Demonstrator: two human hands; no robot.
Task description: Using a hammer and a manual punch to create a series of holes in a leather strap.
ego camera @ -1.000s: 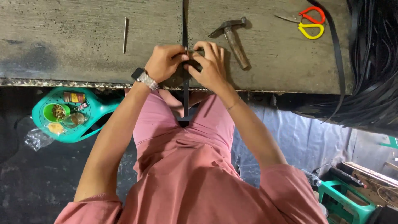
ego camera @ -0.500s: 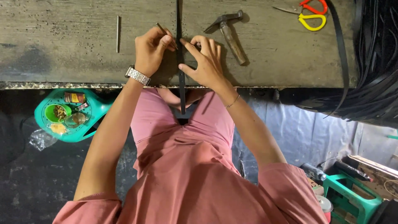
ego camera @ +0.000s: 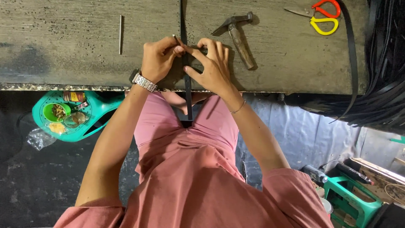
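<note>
At upper centre of frame, black strap (ego camera: 186,80) ran straight down across workbench (ego camera: 63,50) edge toward my lap, laid flat so it kept still. My left hand (ego camera: 158,59) closed on thin metal punch (ego camera: 177,40), tip set against strap. My right hand (ego camera: 213,67) pressed fingers on strap, thumb and forefinger pinching it steady beside punch. Hammer (ego camera: 236,36) lay just right, within reach. Scissors (ego camera: 322,17) at upper right, spare rod (ego camera: 120,34) upper left, teal tray (ego camera: 97,122) lower left.
</note>
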